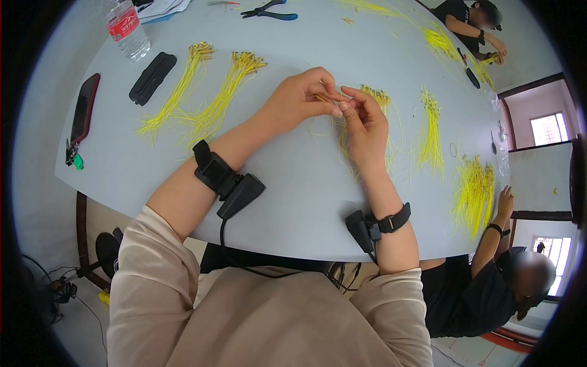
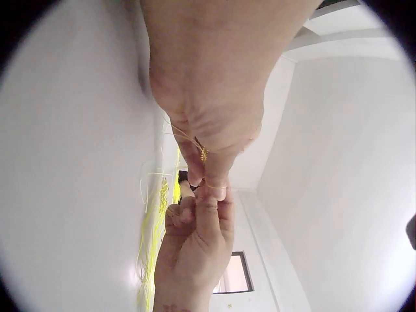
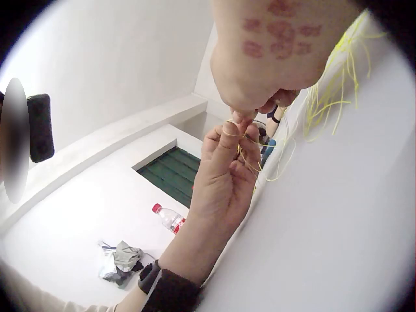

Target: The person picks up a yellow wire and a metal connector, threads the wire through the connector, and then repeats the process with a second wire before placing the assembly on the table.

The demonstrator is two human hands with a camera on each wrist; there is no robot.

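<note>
Over the middle of the table my left hand (image 1: 304,98) and right hand (image 1: 369,131) meet fingertip to fingertip. Between them is a thin yellow cord (image 3: 272,144), with loose ends hanging below the fingers in the right wrist view. The left thumb and fingers pinch a small gold, knobbly piece (image 2: 204,155) on this cord. A strand loops across a left fingertip, and the right thumb and forefinger pinch the cord there. A bundle of yellow cords (image 1: 378,96) with gold-coloured ends lies just behind the right hand, which partly covers it.
More yellow cord bundles (image 1: 235,82) lie left and right on the grey table (image 1: 293,202). At the back are blue-handled pliers (image 1: 272,12) and a water bottle (image 1: 129,33). A black case (image 1: 153,78) and a phone (image 1: 84,110) lie left. Two people sit along the right side.
</note>
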